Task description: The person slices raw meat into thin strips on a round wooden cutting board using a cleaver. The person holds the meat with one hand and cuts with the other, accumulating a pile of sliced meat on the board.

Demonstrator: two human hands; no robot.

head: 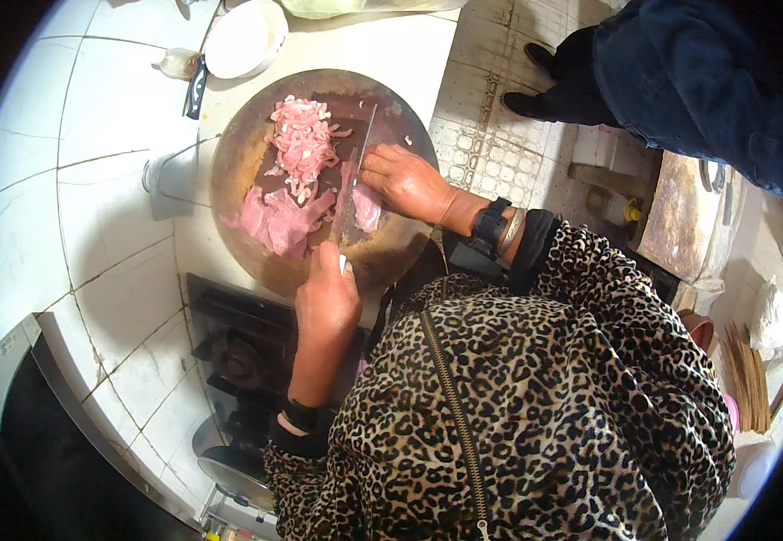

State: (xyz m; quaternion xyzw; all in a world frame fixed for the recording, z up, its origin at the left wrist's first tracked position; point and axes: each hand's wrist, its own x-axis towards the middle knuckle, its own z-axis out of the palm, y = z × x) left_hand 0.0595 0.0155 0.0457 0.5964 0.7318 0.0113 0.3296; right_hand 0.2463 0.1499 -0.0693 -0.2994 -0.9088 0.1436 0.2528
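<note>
My left hand [327, 294] is closed around the handle of a kitchen knife [356, 172], whose blade is seen nearly edge-on and points away from me. Beside the blade, the curled fingers of my right hand [405, 179] hold a piece of raw meat [367, 208] against a round wooden chopping board [391, 253]. A heap of thin-cut raw meat strips [302, 145] lies on the far left of the board. Nearer me, larger raw meat slices [282, 220] are piled. Whether the blade touches the board is hidden.
A white bowl [246, 37] and a black-handled knife [196, 88] are beyond the board by the tiled wall [114, 223]. A gas stove [232, 358] adjoins the board at left, with a pan [239, 473] nearer me. Another person's legs [567, 81] stand at right.
</note>
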